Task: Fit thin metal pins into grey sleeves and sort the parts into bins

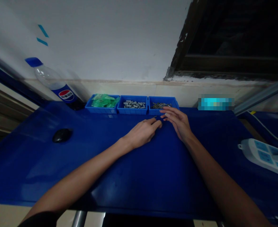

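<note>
My left hand (145,131) is closed in a pinch just in front of the small blue bins, low over the table. A thin metal piece (155,117) pokes out at its fingertips; most of it is hidden. My right hand (178,122) is open, with stretched fingers pointing left at the front of the right bin (150,111), close to the left fingertips but apart from them. Several long screws or nails (161,105) lie in that bin. The middle bin (132,111) has short silvery metal cylinders (134,104) in it, and the left bin (101,110) has green plastic packets (104,101).
A cola bottle (56,85) stands at the back left, with a black computer mouse (61,135) in front. At the right lies a white power strip (264,154). A blurred turquoise object (215,103) sits by the wall behind the blue table (139,183).
</note>
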Demonstrator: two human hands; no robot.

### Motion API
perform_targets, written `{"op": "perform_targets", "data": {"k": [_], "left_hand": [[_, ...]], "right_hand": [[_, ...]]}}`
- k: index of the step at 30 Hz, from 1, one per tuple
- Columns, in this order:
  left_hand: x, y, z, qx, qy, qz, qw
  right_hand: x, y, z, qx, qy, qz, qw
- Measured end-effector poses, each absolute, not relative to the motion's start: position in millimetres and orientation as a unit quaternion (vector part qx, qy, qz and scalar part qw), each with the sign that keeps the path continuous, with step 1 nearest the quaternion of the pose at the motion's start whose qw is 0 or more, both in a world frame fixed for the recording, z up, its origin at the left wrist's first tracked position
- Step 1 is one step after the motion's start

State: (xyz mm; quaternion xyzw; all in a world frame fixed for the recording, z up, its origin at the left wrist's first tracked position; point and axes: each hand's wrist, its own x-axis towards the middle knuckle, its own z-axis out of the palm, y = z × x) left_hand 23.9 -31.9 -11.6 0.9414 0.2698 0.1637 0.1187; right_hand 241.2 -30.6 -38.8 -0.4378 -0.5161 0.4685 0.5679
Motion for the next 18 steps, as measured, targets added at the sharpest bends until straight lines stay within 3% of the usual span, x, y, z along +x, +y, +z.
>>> {"op": "perform_targets", "data": {"k": [8, 18], "left_hand": [[12, -14, -7, 0.857, 0.299, 0.338, 0.250], [10, -11, -2, 0.863, 0.269, 0.333, 0.268]], "right_hand": [[240, -31, -39, -0.444, -0.510, 0.478, 0.560], [234, -32, -42, -0.424, -0.539, 0.525, 0.504]]}}
